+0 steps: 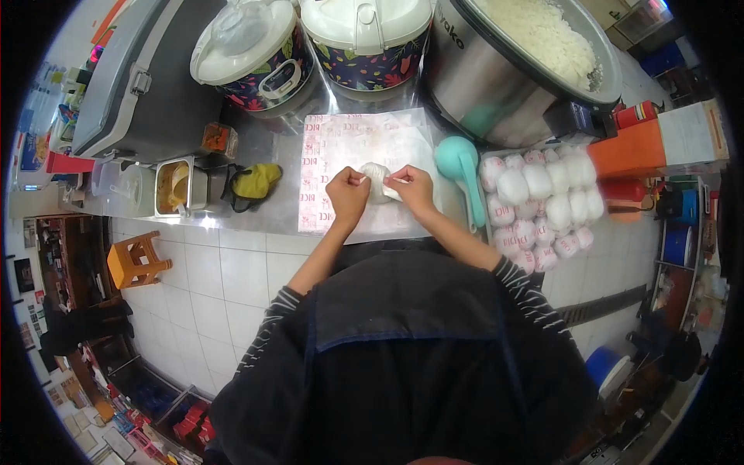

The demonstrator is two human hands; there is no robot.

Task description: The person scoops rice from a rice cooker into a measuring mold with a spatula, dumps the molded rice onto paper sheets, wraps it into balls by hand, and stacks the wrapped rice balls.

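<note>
A small white paper-wrapped bundle (377, 182) lies on a stack of printed paper sheets (322, 213) in front of me. From the left side, my left hand (349, 194) has its fingertips pinched at the bundle's paper edge. My right hand (413, 188) pinches a white fold of the same paper on the right side. What is inside the wrapper is mostly hidden. Just right of the sheets rests a teal dipper (457, 160), its handle toward me. Beyond it, a container (486, 225) holds many round bundles wrapped in the same kind of paper.
A large open rice cooker (473, 77) filled with white rice stands at the back right, beside two lidded flowered cookers (368, 58) (263, 70). Leftward are a yellow-green pouch (258, 183), a metal food pan (186, 203) and a grey cooler box (147, 85). An orange stool (136, 260) stands on the floor.
</note>
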